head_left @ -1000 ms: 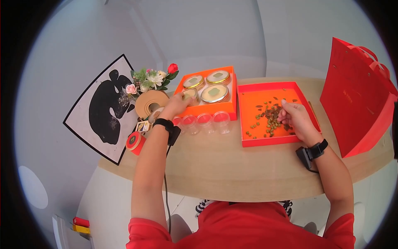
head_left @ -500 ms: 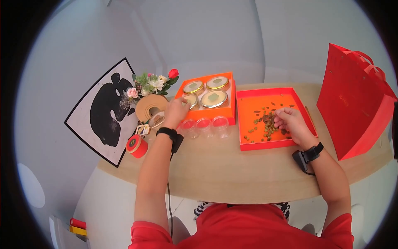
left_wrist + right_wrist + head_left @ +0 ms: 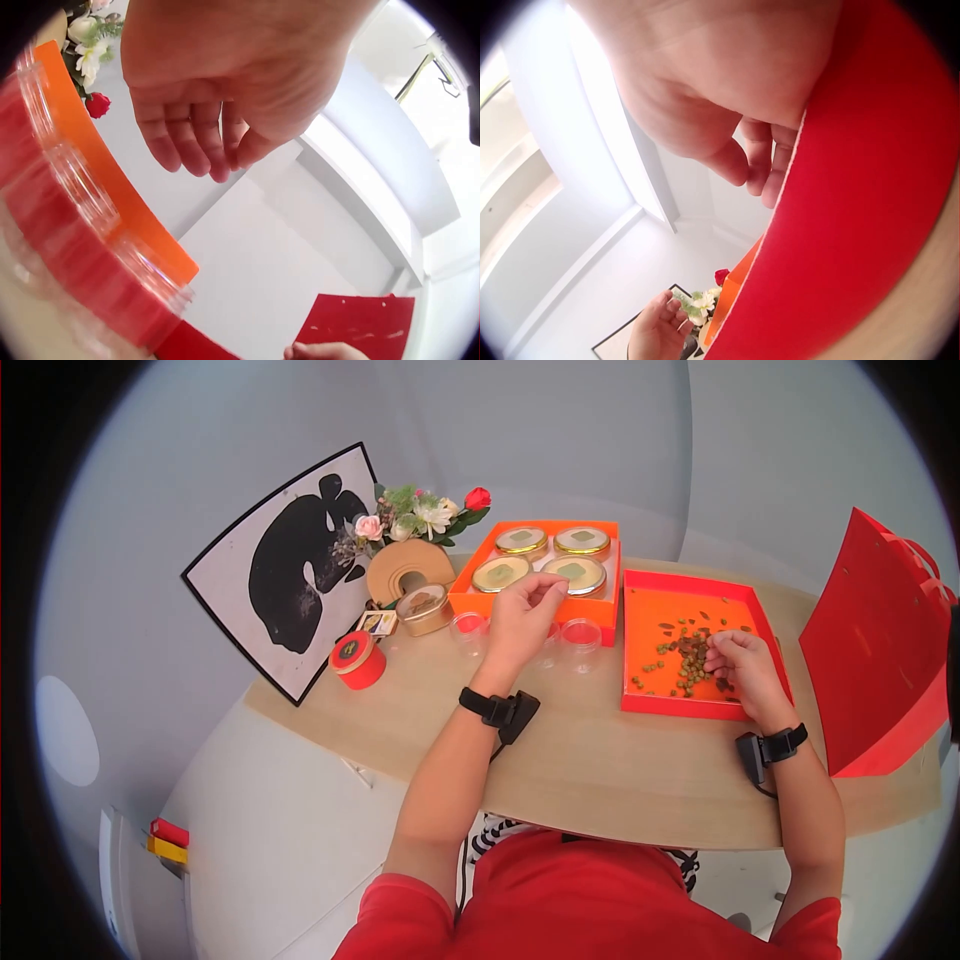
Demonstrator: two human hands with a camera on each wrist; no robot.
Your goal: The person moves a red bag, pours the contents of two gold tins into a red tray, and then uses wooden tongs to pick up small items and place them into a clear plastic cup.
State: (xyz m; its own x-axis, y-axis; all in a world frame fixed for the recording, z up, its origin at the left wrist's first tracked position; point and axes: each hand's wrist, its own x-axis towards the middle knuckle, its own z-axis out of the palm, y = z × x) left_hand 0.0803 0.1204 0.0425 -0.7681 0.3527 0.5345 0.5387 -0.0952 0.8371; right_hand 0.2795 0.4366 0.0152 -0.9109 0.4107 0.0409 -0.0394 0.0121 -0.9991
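My left hand (image 3: 520, 622) hovers in front of the orange box (image 3: 608, 632), over a row of clear jars (image 3: 580, 645). Its thumb and fingers hang loosely bent, and the left wrist view shows nothing in them. Several gold-rimmed lidded jars (image 3: 502, 573) sit inside the box. On the right, my right hand (image 3: 750, 670) is low over the red-rimmed orange tray (image 3: 685, 706), its loosely bent fingertips right at a pile of green beans and brown pieces (image 3: 690, 660). In the right wrist view the tray's wall (image 3: 855, 225) covers part of those fingers, and nothing shows between thumb and fingers.
A red paper bag (image 3: 880, 660) stands right of the tray. Toward the left are a red round box (image 3: 357, 660), a round clear container with brown contents (image 3: 424, 605), artificial flowers (image 3: 430, 515) and a black-framed picture (image 3: 280, 580).
My left hand has come away from the front left lidded jar, moving right. The right hand stays over the pile, slightly lower. The head view has shifted, so the table appears further right.
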